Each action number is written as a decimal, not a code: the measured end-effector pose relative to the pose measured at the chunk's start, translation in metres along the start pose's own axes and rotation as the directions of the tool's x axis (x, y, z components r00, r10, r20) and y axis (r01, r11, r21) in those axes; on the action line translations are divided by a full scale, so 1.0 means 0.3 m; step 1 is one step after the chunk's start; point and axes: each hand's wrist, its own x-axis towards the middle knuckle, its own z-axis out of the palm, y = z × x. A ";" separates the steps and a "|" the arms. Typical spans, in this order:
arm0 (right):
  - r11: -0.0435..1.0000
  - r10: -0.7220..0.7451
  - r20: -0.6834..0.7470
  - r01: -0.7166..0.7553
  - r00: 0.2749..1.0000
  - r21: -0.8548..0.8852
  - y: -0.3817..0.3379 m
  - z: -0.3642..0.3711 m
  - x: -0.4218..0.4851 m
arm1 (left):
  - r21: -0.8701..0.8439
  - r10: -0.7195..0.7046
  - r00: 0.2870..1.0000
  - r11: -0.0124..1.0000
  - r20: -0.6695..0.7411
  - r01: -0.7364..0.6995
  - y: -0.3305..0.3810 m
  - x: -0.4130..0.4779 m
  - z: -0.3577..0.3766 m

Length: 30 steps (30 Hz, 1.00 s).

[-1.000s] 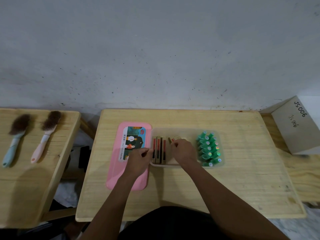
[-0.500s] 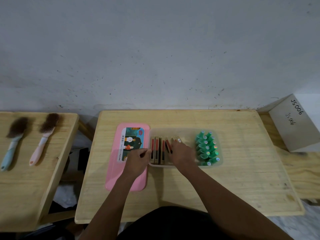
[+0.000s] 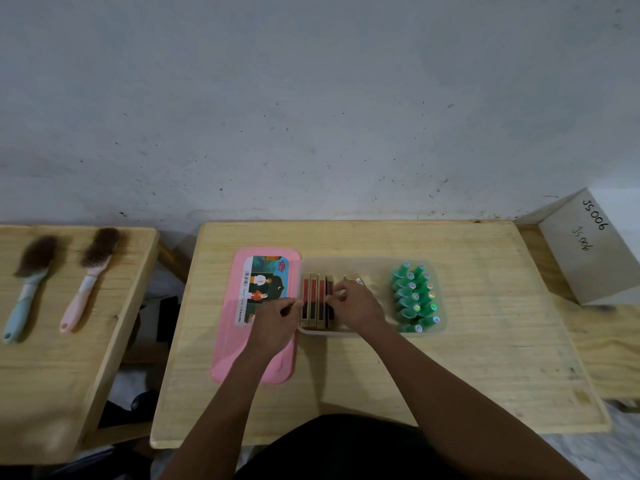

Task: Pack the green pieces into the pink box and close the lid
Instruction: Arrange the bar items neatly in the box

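Right, the right hand (image 3: 358,304) has slid a touch to the left in the last second. It was working the tilted packs further right; now its curled fingers pinch the tops of the upright red-and-black packs (image 3: 313,299), squeezing that row toward the left end of the box (image 3: 374,268). A couple of loose packs (image 3: 356,279) lean just beyond its knuckles, on the far side, not yet stood up.

The left hand (image 3: 275,318) has barely shifted. It hovers over the pink lid (image 3: 228,341), fingers curled, fingertips pinched right at the box's left wall. Whether they hold the wall or the first pack, I can't tell from here.

Now the green pieces (image 3: 414,299): they're already inside, bunched in two rows at the right end of the box, well clear of both hands (so the packing half looks done, I'd say). No green ones show out on the table (image 3: 485,341).

What the shuffle means, I reckon, is tidying: getting the packs to sit flat so nothing stands proud of the rim. The lid lies flat, label up, just left of the box and touching it. It's still off, so closing remains to be done.
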 end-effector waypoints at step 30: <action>0.969 0.066 -0.122 -0.093 0.990 -0.227 0.022 -0.080 -0.024 | 0.001 0.006 1.000 1.000 -0.013 -0.006 -0.007 0.004 0.008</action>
